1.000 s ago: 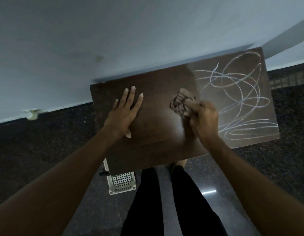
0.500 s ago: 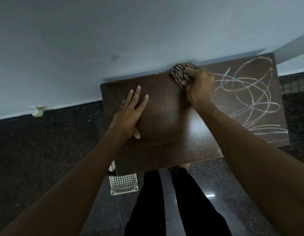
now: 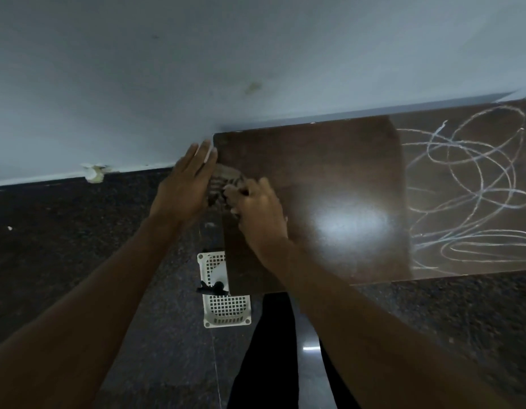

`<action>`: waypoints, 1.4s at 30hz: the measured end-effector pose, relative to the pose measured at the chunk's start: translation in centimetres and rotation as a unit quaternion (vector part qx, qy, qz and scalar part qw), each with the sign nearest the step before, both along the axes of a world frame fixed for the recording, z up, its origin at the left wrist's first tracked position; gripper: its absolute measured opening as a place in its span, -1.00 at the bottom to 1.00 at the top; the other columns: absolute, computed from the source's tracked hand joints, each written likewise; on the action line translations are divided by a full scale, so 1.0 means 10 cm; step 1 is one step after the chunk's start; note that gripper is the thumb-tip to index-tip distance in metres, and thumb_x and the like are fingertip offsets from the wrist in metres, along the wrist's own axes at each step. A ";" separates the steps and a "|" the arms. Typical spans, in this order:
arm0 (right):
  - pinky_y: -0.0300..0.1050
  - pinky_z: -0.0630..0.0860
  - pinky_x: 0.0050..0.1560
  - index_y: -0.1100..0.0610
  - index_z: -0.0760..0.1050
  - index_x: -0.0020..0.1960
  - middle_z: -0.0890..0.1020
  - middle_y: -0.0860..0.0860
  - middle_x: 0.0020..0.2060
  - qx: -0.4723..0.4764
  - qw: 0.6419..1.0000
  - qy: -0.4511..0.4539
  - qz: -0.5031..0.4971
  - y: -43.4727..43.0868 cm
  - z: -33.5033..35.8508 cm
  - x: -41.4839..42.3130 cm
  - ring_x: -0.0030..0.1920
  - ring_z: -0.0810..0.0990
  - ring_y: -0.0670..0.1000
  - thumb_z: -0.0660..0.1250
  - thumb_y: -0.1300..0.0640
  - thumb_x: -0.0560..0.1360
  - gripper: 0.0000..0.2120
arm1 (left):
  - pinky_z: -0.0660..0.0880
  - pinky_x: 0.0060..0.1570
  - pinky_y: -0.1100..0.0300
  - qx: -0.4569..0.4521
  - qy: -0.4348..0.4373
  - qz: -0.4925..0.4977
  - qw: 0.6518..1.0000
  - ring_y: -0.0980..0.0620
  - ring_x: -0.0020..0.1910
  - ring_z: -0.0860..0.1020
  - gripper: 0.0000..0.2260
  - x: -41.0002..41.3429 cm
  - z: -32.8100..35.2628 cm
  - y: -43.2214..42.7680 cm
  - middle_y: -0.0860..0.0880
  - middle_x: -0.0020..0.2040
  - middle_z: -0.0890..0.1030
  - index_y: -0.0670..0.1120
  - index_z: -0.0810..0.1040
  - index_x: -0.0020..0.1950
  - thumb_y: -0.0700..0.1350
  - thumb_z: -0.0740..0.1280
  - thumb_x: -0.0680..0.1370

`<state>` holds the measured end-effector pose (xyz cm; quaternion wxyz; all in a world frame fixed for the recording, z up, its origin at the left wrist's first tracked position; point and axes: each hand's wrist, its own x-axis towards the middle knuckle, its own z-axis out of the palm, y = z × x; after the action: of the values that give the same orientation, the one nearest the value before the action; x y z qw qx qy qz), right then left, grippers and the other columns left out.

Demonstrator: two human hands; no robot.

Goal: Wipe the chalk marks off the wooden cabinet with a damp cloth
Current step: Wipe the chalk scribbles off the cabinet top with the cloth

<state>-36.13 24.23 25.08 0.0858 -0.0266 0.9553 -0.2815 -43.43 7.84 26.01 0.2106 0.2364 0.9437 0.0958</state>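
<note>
Roughly two thirds of wooden cabinet top [image 3: 329, 172], left and middle: dark, glossy, no chalk visible. Right third: chalk marks [image 3: 468, 184], looping white scribbles from near edge to far edge, yet to wipe. Cloth [image 3: 223, 181]: bunched at left edge of top. Right hand [image 3: 258, 214]: fingers curled round cloth. Left hand [image 3: 182, 190]: flat, fingers straight, just left of cloth; contact unclear. White perforated basket [image 3: 226, 308]: on floor below near-left corner.
</note>
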 end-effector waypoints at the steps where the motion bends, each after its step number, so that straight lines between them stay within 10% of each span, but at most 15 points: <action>1: 0.13 0.57 -0.05 0.11 0.57 0.21 0.57 0.17 0.12 0.002 1.000 -0.005 0.019 -0.03 0.00 0.11 0.05 0.49 0.21 0.46 0.34 0.32 -0.53 | 0.34 0.44 -0.27 0.005 0.007 -0.010 1.000 -0.23 0.62 0.08 -0.38 -0.07 0.02 0.01 -0.17 0.65 0.09 -0.22 0.14 0.64 -0.28 0.17 0.56; 11: -0.10 0.54 -0.19 0.00 0.57 0.22 0.55 0.06 0.16 0.055 0.997 -0.034 -0.034 0.67 -0.03 0.07 0.06 0.48 0.16 0.51 0.28 0.33 -0.51 | 0.22 0.47 0.00 0.049 0.056 -0.063 0.995 -0.18 0.60 0.17 -0.30 -0.27 0.09 0.22 -0.19 0.63 0.18 -0.21 0.19 0.62 -0.47 0.25 0.49; 20: -0.01 0.49 -0.14 0.21 0.64 0.08 0.62 0.14 0.08 0.010 0.996 0.027 -0.088 -0.07 -0.07 -0.68 -0.04 0.45 0.15 0.45 0.30 0.43 -0.78 | 0.24 0.52 -0.02 0.091 0.096 -0.094 0.987 -0.15 0.60 0.16 -0.42 -0.34 0.15 0.28 -0.21 0.61 0.22 -0.23 0.24 0.60 -0.23 -0.03 0.56; 28: 0.00 0.57 -0.11 0.12 0.51 0.28 0.51 0.15 0.23 0.064 0.998 0.008 -0.024 0.82 -0.10 -0.01 0.07 0.47 0.19 0.46 0.21 0.37 -0.52 | 0.11 0.58 -0.14 0.063 0.019 -0.149 0.987 -0.14 0.64 0.03 -0.41 -0.36 0.02 0.71 -0.16 0.66 0.05 -0.13 0.10 0.66 0.01 0.05 0.63; 33: 0.03 0.51 -0.14 0.11 0.51 0.28 0.53 0.21 0.13 0.133 0.986 0.016 -0.101 1.78 -0.12 -0.08 0.02 0.48 0.25 0.42 0.26 0.41 -0.56 | -0.20 0.58 -0.20 -0.078 -0.064 -0.243 0.965 -0.09 0.61 -0.36 0.07 -0.35 -0.14 0.98 -0.03 0.62 -0.40 0.06 -0.32 0.65 0.58 0.15 0.40; 42: 0.13 0.56 -0.04 0.16 0.51 0.05 0.49 0.24 0.01 0.165 0.939 -0.003 -0.301 3.13 -0.13 -0.51 -0.03 0.50 0.31 0.22 0.24 0.42 -0.77 | -0.17 0.53 -0.35 -0.152 -0.053 -0.253 0.954 -0.21 0.55 -0.46 0.32 -0.27 -0.20 1.03 -0.09 0.55 -0.54 0.06 -0.49 0.57 0.51 0.41 0.27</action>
<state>-41.18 55.53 23.79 0.0029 0.2770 0.9516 -0.1328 -46.12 18.19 24.05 0.3115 0.4271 0.8438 -0.0925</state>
